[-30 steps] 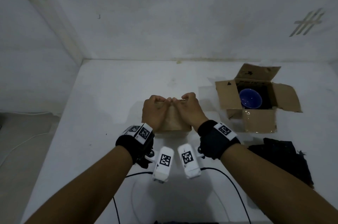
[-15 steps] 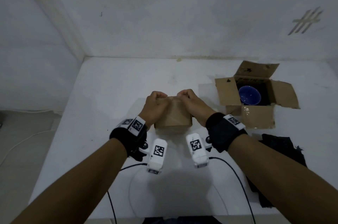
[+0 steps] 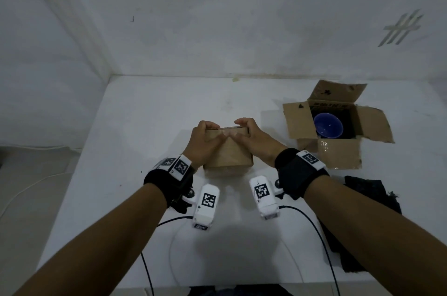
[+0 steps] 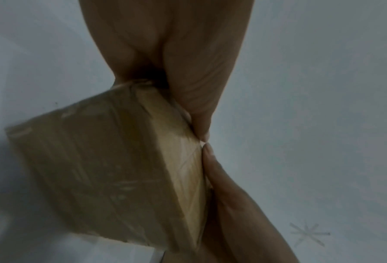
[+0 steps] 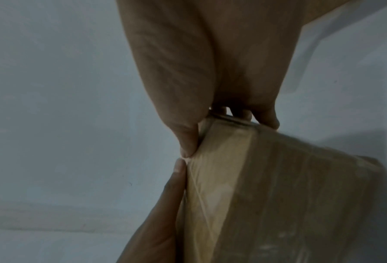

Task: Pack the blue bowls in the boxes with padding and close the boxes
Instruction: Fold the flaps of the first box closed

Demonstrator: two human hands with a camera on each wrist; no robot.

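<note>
Left hand and right hand both grip the small closed box on the table, fingers curled over its far top edge, thumbs meeting on top. We read the box as taped shut, though the wrist views are dim. Off to the right hand's side, well apart, the open box holds a blue bowl. Dark padding lies just beside the right wrist.

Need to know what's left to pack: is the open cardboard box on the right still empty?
No, the open brown cardboard box already holds a round blue bowl, seen in the head view with all four flaps spread open.
</note>
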